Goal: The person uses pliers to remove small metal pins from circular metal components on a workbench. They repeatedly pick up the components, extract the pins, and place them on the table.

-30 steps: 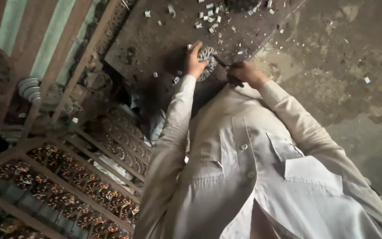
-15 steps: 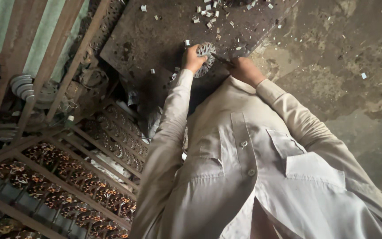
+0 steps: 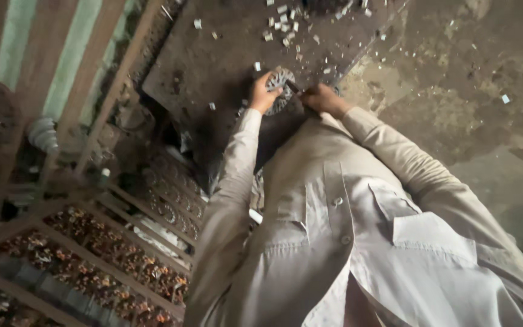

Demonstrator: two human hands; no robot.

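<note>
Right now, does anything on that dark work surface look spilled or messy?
Yes. Small pale scraps lie scattered loose across the dark work surface, thickest beyond the round toothed metal disc that the left hand holds. The right hand is beside it.

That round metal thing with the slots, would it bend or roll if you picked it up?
The round slotted disc looks like rigid metal, so it probably stays stiff. The left hand grips its edge, suggesting some weight. Being round, it might roll on edge across the dark worktop.

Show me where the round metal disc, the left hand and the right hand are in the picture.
round metal disc [image 3: 281,82]: head view, on its toothed upper face.
left hand [image 3: 264,95]: head view, on the back of the hand.
right hand [image 3: 322,97]: head view, on the knuckles.
</note>
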